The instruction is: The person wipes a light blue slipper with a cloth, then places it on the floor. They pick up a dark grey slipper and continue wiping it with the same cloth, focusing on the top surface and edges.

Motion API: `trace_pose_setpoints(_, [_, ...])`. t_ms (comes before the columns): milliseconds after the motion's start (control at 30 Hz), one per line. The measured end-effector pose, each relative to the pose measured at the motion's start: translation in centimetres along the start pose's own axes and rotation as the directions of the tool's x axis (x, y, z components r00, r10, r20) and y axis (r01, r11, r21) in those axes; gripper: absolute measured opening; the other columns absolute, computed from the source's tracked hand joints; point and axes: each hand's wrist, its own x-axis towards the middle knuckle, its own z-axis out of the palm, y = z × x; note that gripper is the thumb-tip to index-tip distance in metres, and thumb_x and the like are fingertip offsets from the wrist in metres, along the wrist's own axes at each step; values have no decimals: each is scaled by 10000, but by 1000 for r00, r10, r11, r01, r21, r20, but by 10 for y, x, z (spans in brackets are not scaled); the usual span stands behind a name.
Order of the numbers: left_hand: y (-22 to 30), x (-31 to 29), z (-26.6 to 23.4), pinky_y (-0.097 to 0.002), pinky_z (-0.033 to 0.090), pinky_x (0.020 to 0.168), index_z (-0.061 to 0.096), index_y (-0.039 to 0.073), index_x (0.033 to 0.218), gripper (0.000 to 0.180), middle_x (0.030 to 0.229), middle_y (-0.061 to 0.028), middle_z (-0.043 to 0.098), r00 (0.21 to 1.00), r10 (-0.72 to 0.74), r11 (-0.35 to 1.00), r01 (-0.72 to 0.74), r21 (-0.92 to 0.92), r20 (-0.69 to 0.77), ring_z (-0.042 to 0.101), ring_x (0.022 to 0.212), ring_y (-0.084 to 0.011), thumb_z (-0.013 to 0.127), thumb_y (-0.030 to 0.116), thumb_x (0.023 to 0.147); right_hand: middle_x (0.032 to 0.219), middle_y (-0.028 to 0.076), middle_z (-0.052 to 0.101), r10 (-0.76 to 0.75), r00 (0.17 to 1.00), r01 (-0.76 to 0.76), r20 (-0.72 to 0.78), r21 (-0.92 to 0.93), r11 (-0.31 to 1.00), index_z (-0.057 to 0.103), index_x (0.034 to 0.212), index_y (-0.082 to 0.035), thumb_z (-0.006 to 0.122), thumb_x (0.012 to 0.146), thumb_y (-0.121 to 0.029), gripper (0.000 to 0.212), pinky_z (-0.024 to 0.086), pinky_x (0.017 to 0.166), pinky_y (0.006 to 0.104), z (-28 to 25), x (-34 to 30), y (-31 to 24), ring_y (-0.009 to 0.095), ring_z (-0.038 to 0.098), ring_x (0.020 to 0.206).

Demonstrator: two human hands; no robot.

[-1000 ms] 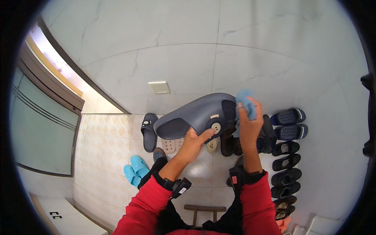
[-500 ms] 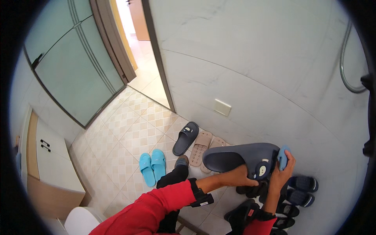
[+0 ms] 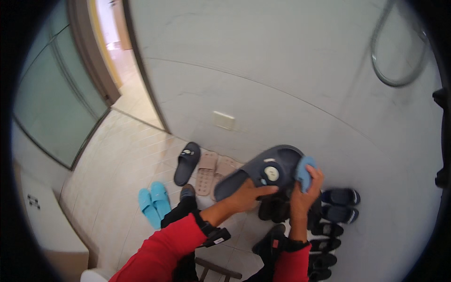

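Observation:
My left hand (image 3: 248, 195) grips a large dark grey slide slipper (image 3: 235, 184), its thumb inside and a finger along the strap, which bears a round cartoon badge. The slipper is tilted above the floor, toe up and to the right. In my right hand (image 3: 305, 197) is a light-blue oval scrubber (image 3: 306, 174), held against the slipper's toe end. Its working side is hidden, so whether it is a brush or a sponge I cannot tell. A matching dark grey slipper (image 3: 187, 163) lies on the floor near the wall.
A pair of beige slippers (image 3: 206, 174) lies by the wall, turquoise slippers (image 3: 160, 197) left of my foot. Dark navy slippers (image 3: 340, 197) and several black shoes (image 3: 324, 245) line the right. A wooden stool (image 3: 218, 268) stands below; a cabinet (image 3: 44, 216) is at left.
My view has swung right, so the room appears shifted left. The grey slipper has turned, its toe tilting up and its strap badge facing me more. Both hands keep their hold.

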Motion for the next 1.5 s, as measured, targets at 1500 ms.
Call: trace_pose_setpoints(1500, [-6, 13, -17, -334, 495, 943, 574, 54, 1196, 357, 1117, -43, 614, 977, 39, 909, -121, -399, -208, 588, 1050, -179, 691, 88, 861, 1269, 194, 538, -190, 945, 163, 264, 120, 979, 477, 1333, -2, 697, 756, -198, 648, 371, 1019, 442, 20, -11, -50, 336, 502, 1165])
